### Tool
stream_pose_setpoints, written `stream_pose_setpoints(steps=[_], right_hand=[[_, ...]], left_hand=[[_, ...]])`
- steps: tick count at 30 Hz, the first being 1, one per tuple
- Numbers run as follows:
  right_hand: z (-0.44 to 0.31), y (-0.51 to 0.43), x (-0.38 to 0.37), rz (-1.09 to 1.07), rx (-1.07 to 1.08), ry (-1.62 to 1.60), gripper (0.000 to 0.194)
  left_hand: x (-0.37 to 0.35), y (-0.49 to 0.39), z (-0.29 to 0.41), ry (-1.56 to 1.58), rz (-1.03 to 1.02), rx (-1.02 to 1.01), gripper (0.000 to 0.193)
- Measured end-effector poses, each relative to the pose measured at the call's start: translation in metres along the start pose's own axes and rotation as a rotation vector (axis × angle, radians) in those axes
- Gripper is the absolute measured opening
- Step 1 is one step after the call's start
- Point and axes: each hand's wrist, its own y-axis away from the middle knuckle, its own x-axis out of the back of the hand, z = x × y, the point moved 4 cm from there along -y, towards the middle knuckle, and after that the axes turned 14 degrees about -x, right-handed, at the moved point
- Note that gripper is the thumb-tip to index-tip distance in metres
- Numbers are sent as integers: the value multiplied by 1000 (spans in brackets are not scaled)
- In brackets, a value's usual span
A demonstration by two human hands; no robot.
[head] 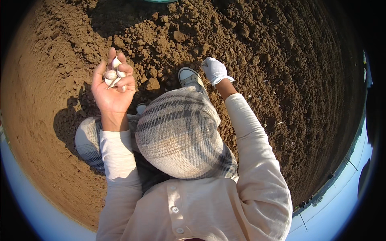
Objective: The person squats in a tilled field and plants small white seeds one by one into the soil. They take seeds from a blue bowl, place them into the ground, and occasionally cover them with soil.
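Note:
Several garlic cloves [111,75] lie in the palm of my bare left hand [114,84], palm up, its fingers curled around them. My right hand [214,70], in a white glove, is just above or at the loose brown soil [241,51], beyond and to the right of a shoe. Its fingers are bent together at the tips; whether something small is between them cannot be made out. Small pale pieces, perhaps cloves, lie on the soil to the right, one of them [280,123] beyond my right sleeve.
My plaid-covered knee [181,132] rises between my arms. A canvas shoe [190,76] with a pale toe cap stands on the soil before it. Clods [153,84] lie around the shoes. The edge of a green object [159,1] shows at the top.

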Motion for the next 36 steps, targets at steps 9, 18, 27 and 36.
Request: stream_pose_setpoints(steps=[9, 18, 27, 36], right_hand=[[14, -24, -16, 24, 197, 197, 20], [-35, -45, -30, -118, 125, 484, 17], [-40, -53, -25, -202, 233, 664, 13], [-72, -24, 44, -70, 288, 87, 25]], left_hand=[[20, -22, -52, -17, 86, 81, 30], [87, -50, -119, 180, 136, 283, 27], [105, -59, -127, 92, 128, 202, 31], [116, -57, -129, 51, 114, 160, 39]])
